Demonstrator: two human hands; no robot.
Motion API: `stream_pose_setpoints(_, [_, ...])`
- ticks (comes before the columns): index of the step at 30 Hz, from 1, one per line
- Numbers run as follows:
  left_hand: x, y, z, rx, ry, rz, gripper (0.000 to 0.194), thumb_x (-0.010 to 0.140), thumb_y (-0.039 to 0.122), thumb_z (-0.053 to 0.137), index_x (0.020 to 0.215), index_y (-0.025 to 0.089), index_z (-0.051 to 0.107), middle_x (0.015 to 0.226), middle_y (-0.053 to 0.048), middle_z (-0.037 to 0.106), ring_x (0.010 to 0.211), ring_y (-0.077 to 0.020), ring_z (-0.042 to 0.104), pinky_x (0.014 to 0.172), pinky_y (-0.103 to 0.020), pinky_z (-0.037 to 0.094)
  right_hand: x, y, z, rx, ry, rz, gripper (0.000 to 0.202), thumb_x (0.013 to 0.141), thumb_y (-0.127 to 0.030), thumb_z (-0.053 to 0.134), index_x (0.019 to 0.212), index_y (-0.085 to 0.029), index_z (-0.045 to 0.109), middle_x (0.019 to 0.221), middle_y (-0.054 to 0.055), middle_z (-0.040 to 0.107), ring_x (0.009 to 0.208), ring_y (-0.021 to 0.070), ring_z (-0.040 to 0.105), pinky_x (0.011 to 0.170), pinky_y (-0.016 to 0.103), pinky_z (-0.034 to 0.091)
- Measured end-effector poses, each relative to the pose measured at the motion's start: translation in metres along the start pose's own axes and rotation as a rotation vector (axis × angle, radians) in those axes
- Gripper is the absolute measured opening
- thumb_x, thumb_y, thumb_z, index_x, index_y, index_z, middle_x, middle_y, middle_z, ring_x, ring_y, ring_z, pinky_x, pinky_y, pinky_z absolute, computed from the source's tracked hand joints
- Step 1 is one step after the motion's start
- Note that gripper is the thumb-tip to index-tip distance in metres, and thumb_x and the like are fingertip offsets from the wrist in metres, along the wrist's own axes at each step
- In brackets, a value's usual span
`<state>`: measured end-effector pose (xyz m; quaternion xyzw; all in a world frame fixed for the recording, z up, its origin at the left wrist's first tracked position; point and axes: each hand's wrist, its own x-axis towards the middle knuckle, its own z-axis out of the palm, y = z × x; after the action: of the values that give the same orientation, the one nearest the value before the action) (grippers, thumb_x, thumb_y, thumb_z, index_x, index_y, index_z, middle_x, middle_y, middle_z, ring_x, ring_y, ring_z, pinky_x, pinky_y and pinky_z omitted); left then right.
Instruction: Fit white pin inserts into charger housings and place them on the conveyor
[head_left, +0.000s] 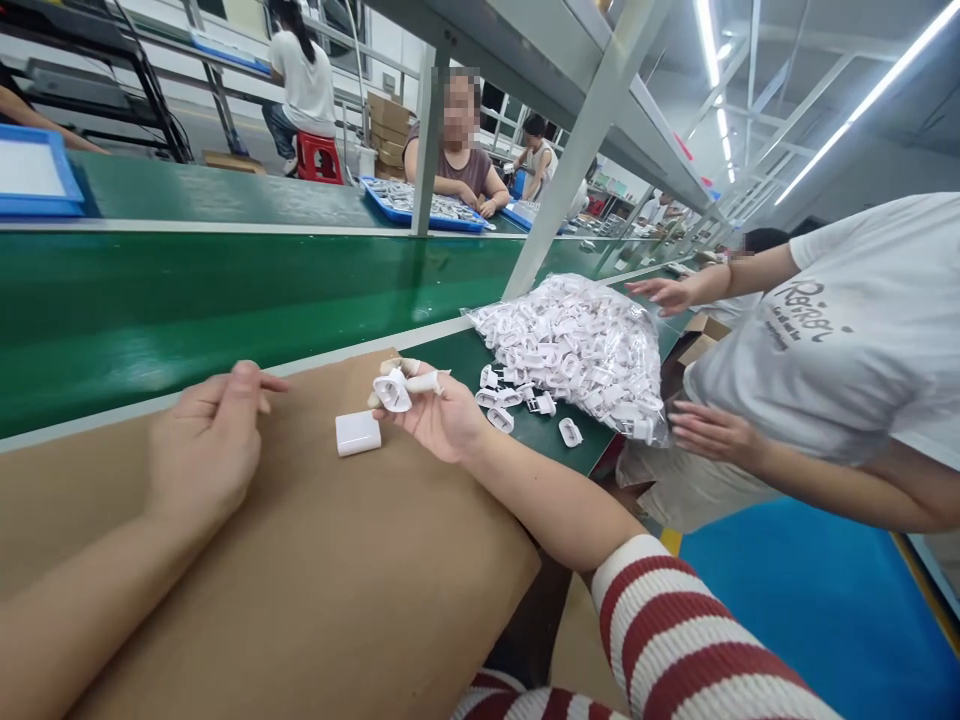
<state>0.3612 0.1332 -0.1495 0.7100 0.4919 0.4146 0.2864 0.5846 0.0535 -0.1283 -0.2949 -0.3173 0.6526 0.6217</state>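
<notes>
My right hand (442, 418), palm turned up, holds a small white plastic part (392, 390) with an oval, hollow face at its fingertips. Pale covers sit on some of those fingers. Over the brown cardboard sheet (322, 560), my left hand (206, 440) is curled with the thumb against the fingers; its inside is hidden, so I cannot make out what it holds, if anything. Between the hands, nearer the right one, a glossy white rectangular plastic piece (358, 434) lies on the cardboard.
Right of my right hand lies a clear bag (577, 350) full of white plastic parts, with several loose parts (501, 419) beside it. A person in a white shirt (840, 330) reaches toward the bag. Behind runs a green conveyor belt (225, 300); a slanted metal post (570, 150) rises near the bag.
</notes>
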Motion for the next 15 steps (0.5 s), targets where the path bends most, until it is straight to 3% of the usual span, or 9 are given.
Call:
stream_pose_setpoints(2, [0.005,-0.003,-0.004,-0.012,0.125,-0.009,0.051,0.097,0.060,0.056,0.136,0.030,0.066,0.159,-0.005,0.048,0.147,-0.0362,0.050,0.117,-0.065,0.049,0.001,0.001,-0.003,-0.063,0.047,-0.041,0.026,0.076,-0.025,0.072,0.101,-0.021,0.071,0.095,0.003,0.074,0.085,0.0177,0.070,0.080,0.030,0.062])
stream_pose_setpoints(3, [0.006,-0.003,-0.005,-0.019,0.143,0.026,0.066,0.092,0.058,0.063,0.153,0.031,0.056,0.168,-0.008,0.035,0.148,-0.0362,0.049,0.117,-0.064,0.049,0.002,0.002,-0.004,-0.116,0.097,-0.074,0.028,0.076,-0.026,0.074,0.103,-0.021,0.071,0.099,0.003,0.075,0.087,0.0174,0.069,0.080,0.030,0.062])
stream_pose_setpoints(5, [0.003,-0.002,-0.005,0.001,0.040,0.146,0.095,0.085,0.055,0.071,0.169,0.034,0.032,0.173,-0.011,0.024,0.144,-0.0372,0.051,0.117,-0.064,0.049,0.004,0.006,-0.008,-0.253,0.206,-0.150,0.032,0.075,-0.028,0.077,0.107,-0.023,0.072,0.107,0.003,0.076,0.093,0.0175,0.070,0.083,0.031,0.061])
stream_pose_setpoints(7, [-0.004,0.000,0.000,0.100,-0.145,0.286,0.100,0.079,0.062,0.078,0.166,0.035,0.039,0.165,-0.012,0.041,0.140,-0.0409,0.053,0.118,-0.067,0.046,0.006,0.011,-0.012,-0.386,0.276,-0.217,0.037,0.075,-0.030,0.078,0.110,-0.024,0.072,0.110,0.003,0.077,0.099,0.0187,0.070,0.089,0.033,0.061])
stream_pose_setpoints(10, [-0.017,0.007,0.010,0.280,-0.376,0.389,0.083,0.075,0.076,0.079,0.143,0.031,0.066,0.139,-0.012,0.065,0.130,-0.0440,0.056,0.112,-0.066,0.047,0.007,0.014,-0.014,-0.528,0.291,-0.281,0.039,0.076,-0.034,0.081,0.113,-0.024,0.073,0.109,0.004,0.077,0.102,0.0201,0.071,0.093,0.036,0.060])
stream_pose_setpoints(13, [-0.020,0.014,0.015,0.276,-0.460,0.333,0.063,0.088,0.077,0.063,0.121,0.024,0.076,0.118,-0.013,0.072,0.115,-0.0401,0.062,0.103,-0.058,0.052,0.004,0.014,-0.013,-0.625,0.277,-0.303,0.037,0.081,-0.039,0.080,0.115,-0.025,0.074,0.109,0.004,0.077,0.096,0.0188,0.071,0.084,0.033,0.059])
stream_pose_setpoints(15, [-0.017,0.016,0.013,0.160,-0.519,0.227,0.062,0.096,0.076,0.053,0.122,0.024,0.074,0.122,-0.012,0.073,0.116,-0.0373,0.064,0.104,-0.053,0.053,0.000,0.012,-0.011,-0.679,0.266,-0.309,0.035,0.085,-0.041,0.078,0.116,-0.026,0.075,0.111,0.004,0.077,0.093,0.0180,0.070,0.080,0.032,0.059])
